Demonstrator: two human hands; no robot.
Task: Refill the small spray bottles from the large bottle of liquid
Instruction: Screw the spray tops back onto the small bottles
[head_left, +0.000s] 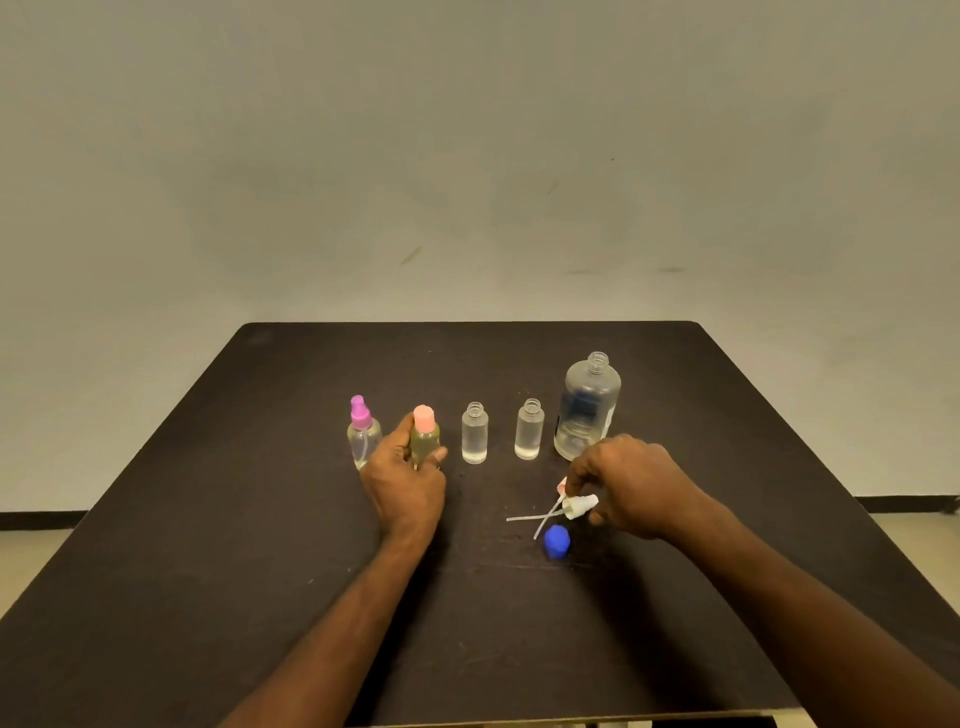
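**Spray bottles lined up, two open and waiting for their tops**

Spray bottles stand in a row across the middle of a dark table (208, 519). From our left: a clear one with a purple sprayer (362, 432), a yellowish bottle with a pink cap (425, 435), then two clear open-necked bottles (475, 433) (530, 429), each holding a little liquid at the bottom. At the right end of the row stands the large bottle (587, 406), upright, uncapped and nearly empty. Its blue cap (557, 540) lies nearer us on the table.

Our left hand (405, 483) wraps around the yellowish bottle from the near side, fingers curled on its left and thumb on its right, holding it upright on the table. Our right hand (631, 486) is down on the table just in front of the large bottle, fingertips pinching a white spray top (581, 506). A second top with a pinkish head (562, 487) lies under the same fingers; we cannot tell whether it is gripped too. The two thin dip tubes cross and point left and toward us.

We judge the next move turns on this: the open bottles stand up and to the left of the right hand, and it is the nearer hand to both. The tube lies almost flat, so it would need tipping upright before it can drop into a neck.
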